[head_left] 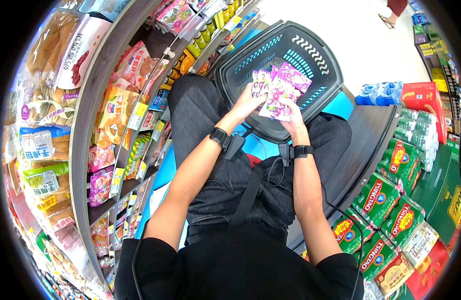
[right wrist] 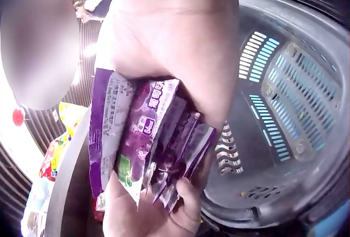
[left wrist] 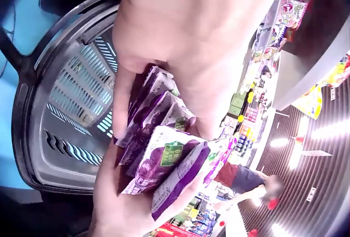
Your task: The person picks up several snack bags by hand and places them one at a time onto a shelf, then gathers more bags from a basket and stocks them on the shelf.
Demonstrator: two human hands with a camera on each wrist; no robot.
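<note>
Several purple-and-white grape-flavour snack packets (head_left: 282, 95) are fanned between both hands over the black shopping basket (head_left: 318, 85). My left hand (head_left: 247, 104) grips packets on the left side of the bunch. On the other side my right hand (head_left: 292, 116) holds the lower edge of the larger packets. Up close in the left wrist view, the packets (left wrist: 164, 157) stand in a row, with the left hand (left wrist: 186, 34) curled round them from above. Printed grapes and lettering show on the packets (right wrist: 145, 127) in the right wrist view, under the right hand (right wrist: 175, 34).
Snack shelves (head_left: 83, 150) rise along the left, with candy bags (head_left: 118, 107) and bread packs (head_left: 45, 150). At the right, beer packs (head_left: 375, 200) are stacked beside a dark ledge (head_left: 350, 165). Another person's foot (head_left: 388, 21) shows on the pale floor ahead.
</note>
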